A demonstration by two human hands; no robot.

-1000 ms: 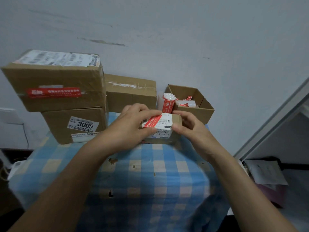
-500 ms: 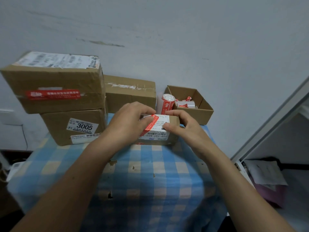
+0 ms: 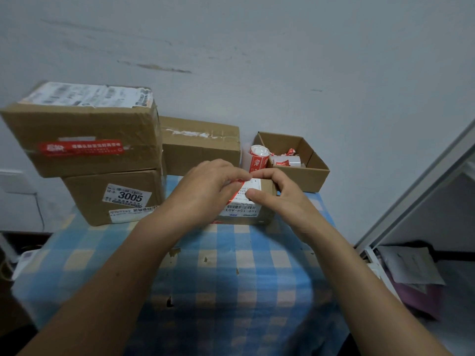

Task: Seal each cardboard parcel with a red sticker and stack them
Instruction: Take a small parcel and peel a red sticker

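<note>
1. Two hands cover most of the small cardboard parcel (image 3: 257, 214) at the middle of the worktop (image 3: 231, 278), so only its white label, its right end and its front edge show.
2. Little of the red sticker (image 3: 237, 187) can be seen: a strip slants down the label between the hands, and its lower end is lost behind the left hand (image 3: 205, 194).
3. Left fingers (image 3: 231, 176) are curled and pinch the sticker's top end; the right hand (image 3: 277, 194) is half closed, its forefinger pressing the parcel's far edge and its thumb on the label. Whether it grips the parcel I cannot tell.
4. Since a second ago the left hand has slid across and hidden most of the sticker, which then lay plainly on the label.
5. Behind sits a sticker roll (image 3: 258, 158) beside an open cardboard box (image 3: 308, 176) of crumpled red-and-white scraps, too small to read.
6. At left, one large parcel (image 3: 84, 129) bearing a red seal rests on the parcel marked 3005 (image 3: 115, 196); a third parcel (image 3: 200, 145) stands behind.
7. Blue checked cloth, torn in spots, covers the worktop against a scuffed grey wall (image 3: 282, 60).
</note>
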